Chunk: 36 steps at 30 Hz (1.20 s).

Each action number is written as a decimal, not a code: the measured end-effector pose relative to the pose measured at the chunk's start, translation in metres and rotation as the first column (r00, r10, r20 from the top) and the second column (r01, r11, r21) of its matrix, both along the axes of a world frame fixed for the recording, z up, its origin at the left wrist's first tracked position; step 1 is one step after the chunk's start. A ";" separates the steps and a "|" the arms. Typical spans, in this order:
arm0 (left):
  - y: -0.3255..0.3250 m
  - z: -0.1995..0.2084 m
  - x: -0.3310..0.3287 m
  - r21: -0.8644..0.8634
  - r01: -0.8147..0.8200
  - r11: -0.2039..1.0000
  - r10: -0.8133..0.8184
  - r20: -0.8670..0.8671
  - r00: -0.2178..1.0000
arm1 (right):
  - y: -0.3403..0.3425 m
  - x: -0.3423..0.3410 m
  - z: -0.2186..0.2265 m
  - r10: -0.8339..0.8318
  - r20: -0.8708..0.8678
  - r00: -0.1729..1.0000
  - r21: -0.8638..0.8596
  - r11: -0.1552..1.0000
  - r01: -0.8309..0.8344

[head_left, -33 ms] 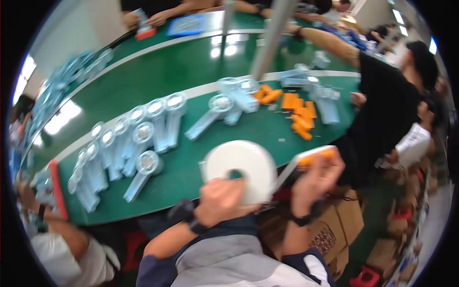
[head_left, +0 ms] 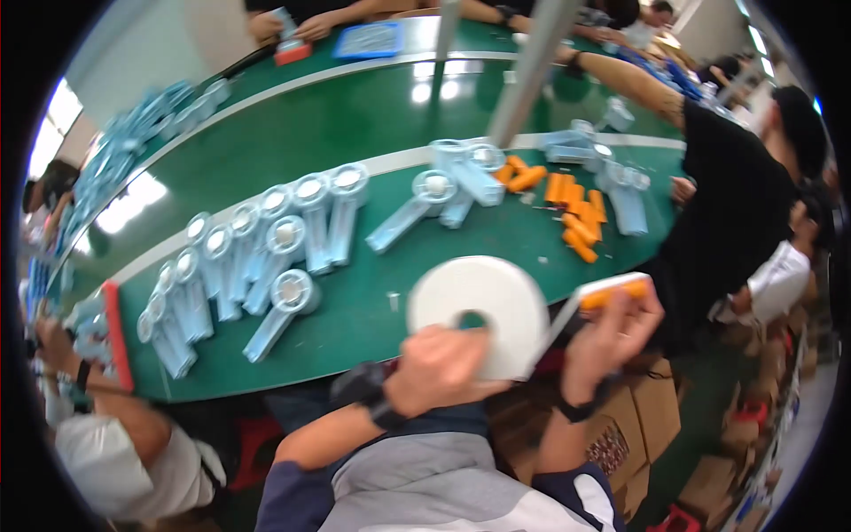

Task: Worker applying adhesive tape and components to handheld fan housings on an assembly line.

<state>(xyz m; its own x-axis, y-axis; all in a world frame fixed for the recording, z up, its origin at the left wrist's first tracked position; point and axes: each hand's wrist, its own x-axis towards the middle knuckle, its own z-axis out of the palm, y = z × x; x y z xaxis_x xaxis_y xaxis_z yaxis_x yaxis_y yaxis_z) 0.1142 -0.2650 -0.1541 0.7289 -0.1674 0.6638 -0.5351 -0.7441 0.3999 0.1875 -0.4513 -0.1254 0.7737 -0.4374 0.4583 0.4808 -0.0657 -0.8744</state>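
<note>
L grip (head_left: 443, 365): fingers closed on white roll (head_left: 512, 306) nr its centre hole, roll held up over the near edge of the green desk (head_left: 355, 306). R grip (head_left: 613, 335): clamped on an orange cylinder (head_left: 612, 294), held to the R of the roll; pale strip (head_left: 560, 319) spans btwn the two.

Risks, my guess: strip could twist or go on crooked if the hands pull at diff. angles; too hard a tug might tear it or spin the roll loose, as L only has it nr the hole. Cylinder could slip if R fingers relax, poss. into the cardboard box (head_left: 651, 408) below.

Farther out: loose orange cylinders (head_left: 581, 213) & pale-blue round-headed parts (head_left: 346, 213) on desk; co-worker's black sleeve (head_left: 709, 133) far R.
</note>
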 end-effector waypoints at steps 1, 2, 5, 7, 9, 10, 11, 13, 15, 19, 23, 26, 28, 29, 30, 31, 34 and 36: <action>-0.006 0.003 0.005 -0.003 0.043 0.999 -0.043 0.007 0.999 | -0.002 0.004 -0.001 0.003 0.078 0.997 -0.011 1.000 -0.002; 0.000 0.003 0.006 0.000 0.026 1.000 -0.026 -0.011 1.000 | 0.001 0.005 -0.004 0.019 0.060 0.998 -0.007 1.000 -0.019; 0.016 -0.001 0.017 0.024 0.011 1.000 -0.010 -0.026 1.000 | 0.006 0.016 -0.008 0.167 0.043 0.985 -0.014 0.986 -0.167; 0.021 0.001 0.019 0.055 0.055 0.997 -0.052 -0.039 0.998 | 0.007 0.014 -0.006 0.200 0.021 0.980 -0.045 0.979 -0.199; 0.026 0.004 0.018 0.134 0.116 0.984 -0.107 -0.075 0.991 | 0.007 0.007 -0.004 0.288 -0.031 0.957 -0.080 0.954 -0.289; 0.026 0.004 0.018 0.134 0.127 0.983 -0.118 -0.080 0.990 | 0.005 0.004 -0.003 0.278 -0.036 0.960 -0.078 0.957 -0.280; 0.026 0.005 0.018 0.141 0.156 0.978 -0.147 -0.074 0.986 | 0.003 0.001 -0.001 0.304 -0.083 0.949 -0.080 0.947 -0.310; 0.026 0.005 0.019 0.158 0.204 0.966 -0.197 -0.058 0.979 | 0.001 -0.001 0.002 0.362 -0.172 0.916 -0.079 0.922 -0.379; 0.030 0.001 0.019 0.171 0.216 0.961 -0.209 -0.057 0.976 | 0.002 0.000 0.002 0.402 -0.212 0.891 -0.065 0.904 -0.423; 0.024 -0.027 -0.009 0.266 0.347 0.899 -0.345 -0.056 0.937 | 0.007 0.017 -0.007 0.547 -0.200 0.813 -0.021 0.827 -0.562; 0.013 -0.037 -0.010 0.318 0.496 0.808 -0.464 -0.173 0.868 | -0.062 0.117 0.039 -0.026 0.180 0.983 0.162 0.987 -0.004; 0.021 -0.029 0.011 0.141 0.303 0.943 -0.239 -0.349 0.906 | -0.042 0.090 0.060 0.142 0.208 0.968 -0.070 0.989 -0.130; 0.007 -0.031 0.043 0.181 0.258 0.949 -0.183 -0.350 0.919 | -0.038 0.080 0.034 0.226 0.153 0.962 -0.084 0.973 -0.216; -0.002 -0.034 0.050 0.185 0.231 0.955 -0.158 -0.342 0.926 | -0.035 0.076 0.018 0.291 0.081 0.953 -0.088 0.955 -0.284; -0.011 -0.040 0.058 0.242 0.218 0.946 -0.122 -0.355 0.927 | -0.033 0.071 0.008 0.316 0.090 0.945 -0.088 0.947 -0.308; -0.018 -0.046 0.067 0.298 0.218 0.929 -0.098 -0.371 0.923 | -0.033 0.066 -0.003 0.319 0.035 0.947 -0.043 0.947 -0.318; -0.002 -0.037 0.068 0.260 0.229 0.938 -0.130 -0.350 0.928 | -0.033 0.045 -0.020 0.322 -0.047 0.946 0.024 0.947 -0.321; 0.028 -0.023 0.069 0.056 0.256 0.965 -0.235 -0.246 0.940 | -0.034 0.035 -0.030 0.316 -0.092 0.944 0.047 0.949 -0.313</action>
